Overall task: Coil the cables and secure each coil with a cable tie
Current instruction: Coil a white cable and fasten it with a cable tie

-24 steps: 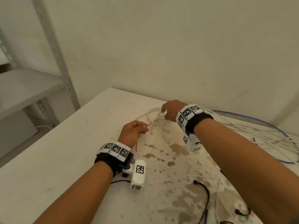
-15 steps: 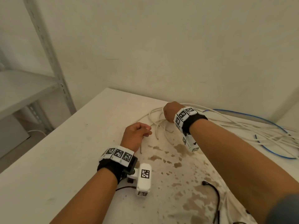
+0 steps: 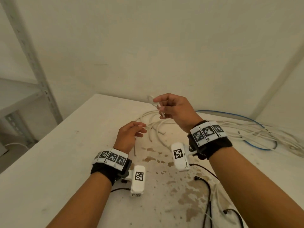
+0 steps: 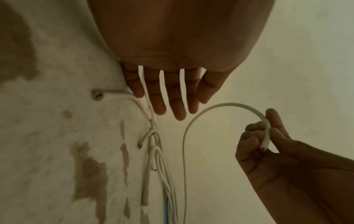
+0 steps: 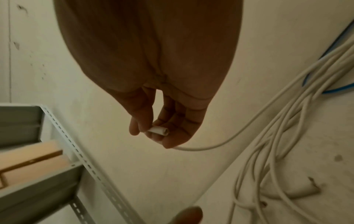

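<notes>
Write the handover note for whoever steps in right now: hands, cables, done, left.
Right hand: raised above the table, pinching the cut end of one white cable.
Left hand: open, holding nothing, just above the loose white cables.
More white cables and a blue cable lie tangled at the right.
Done: one end picked up; no coil formed.
Left: coil every cable and tie each. No cable ties visible.
</notes>
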